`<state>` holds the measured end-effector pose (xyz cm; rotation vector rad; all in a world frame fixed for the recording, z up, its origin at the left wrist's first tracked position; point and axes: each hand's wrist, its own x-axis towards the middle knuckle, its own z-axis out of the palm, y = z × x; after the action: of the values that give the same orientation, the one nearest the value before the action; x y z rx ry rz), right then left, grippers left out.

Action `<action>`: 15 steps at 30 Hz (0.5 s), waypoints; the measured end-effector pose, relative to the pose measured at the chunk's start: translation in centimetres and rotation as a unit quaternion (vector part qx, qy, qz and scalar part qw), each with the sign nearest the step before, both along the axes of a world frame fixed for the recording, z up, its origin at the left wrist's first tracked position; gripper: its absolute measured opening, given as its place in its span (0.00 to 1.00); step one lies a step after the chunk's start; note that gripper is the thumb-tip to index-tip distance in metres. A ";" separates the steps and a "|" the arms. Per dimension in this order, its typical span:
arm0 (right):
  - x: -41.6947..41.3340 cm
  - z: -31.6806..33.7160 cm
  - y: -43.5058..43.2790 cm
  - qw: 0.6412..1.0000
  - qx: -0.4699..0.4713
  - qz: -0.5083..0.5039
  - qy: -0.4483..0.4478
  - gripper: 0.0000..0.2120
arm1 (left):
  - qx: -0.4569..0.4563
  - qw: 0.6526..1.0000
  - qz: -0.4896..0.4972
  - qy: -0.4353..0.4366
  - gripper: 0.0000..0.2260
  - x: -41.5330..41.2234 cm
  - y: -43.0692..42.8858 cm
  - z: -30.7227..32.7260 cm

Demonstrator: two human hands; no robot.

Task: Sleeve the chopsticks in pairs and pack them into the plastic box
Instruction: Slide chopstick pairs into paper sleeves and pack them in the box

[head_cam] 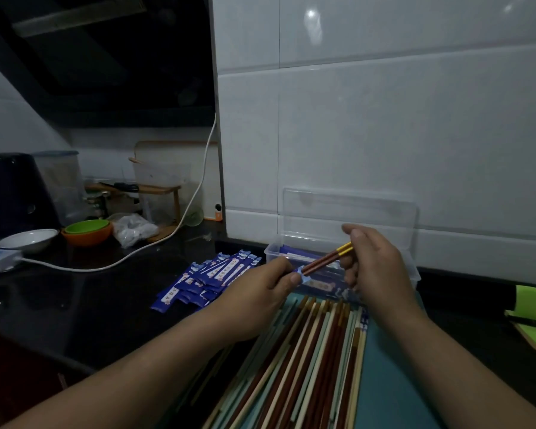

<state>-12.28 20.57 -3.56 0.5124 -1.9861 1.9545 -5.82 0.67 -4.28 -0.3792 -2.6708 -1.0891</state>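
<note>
Grip: right hand point(375, 264) pinches brown chopstick pair point(322, 260) mid-frame, left hand point(260, 292) holds blue sleeve point(300, 271) mouth. Risk: pair splays, sleeve prob crumples. Plastic box point(271, 250) just behind.

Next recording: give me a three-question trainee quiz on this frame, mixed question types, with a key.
1. Fill in: the chopstick pair gripped by the right hand has ___ ends.
2. Which hand pinches the mouth of the blue sleeve? A) left hand B) right hand C) neither
3. True or false: the lid of the plastic box stands open against the tiled wall.

Key: 1 yellow; 2 A; 3 true.
</note>
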 end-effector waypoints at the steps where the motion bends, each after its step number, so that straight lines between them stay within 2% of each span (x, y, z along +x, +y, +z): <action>1: 0.0 0.1 0.1 1.000 -0.002 0.003 -0.004 0.11 | -0.003 1.000 0.000 0.002 0.09 0.0 0.0 0.0; 4: 0.0 0.0 -0.1 0.999 0.001 0.025 -0.023 0.11 | -0.040 0.999 0.003 0.012 0.09 0.1 0.1 0.0; 7: 0.0 0.1 -0.1 0.999 -0.002 0.012 -0.035 0.10 | -0.061 0.998 0.006 0.021 0.15 0.2 0.2 -0.2; 9: 0.0 0.1 0.0 0.999 -0.010 0.005 -0.032 0.09 | -0.079 0.996 0.004 0.047 0.11 -0.2 0.3 -0.4; 12: -0.4 0.1 0.2 0.996 0.007 -0.089 0.012 0.07 | -0.097 0.992 0.011 0.084 0.06 -1.0 0.5 0.0; 15: -0.8 0.4 0.9 0.977 -0.023 -0.196 0.077 0.09 | -0.109 0.987 0.031 0.114 0.09 -2.9 0.3 1.7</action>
<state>-13.10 21.45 -3.12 0.2288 -1.7813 1.6611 -8.72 0.99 -2.56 -0.4294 -2.5816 -0.6924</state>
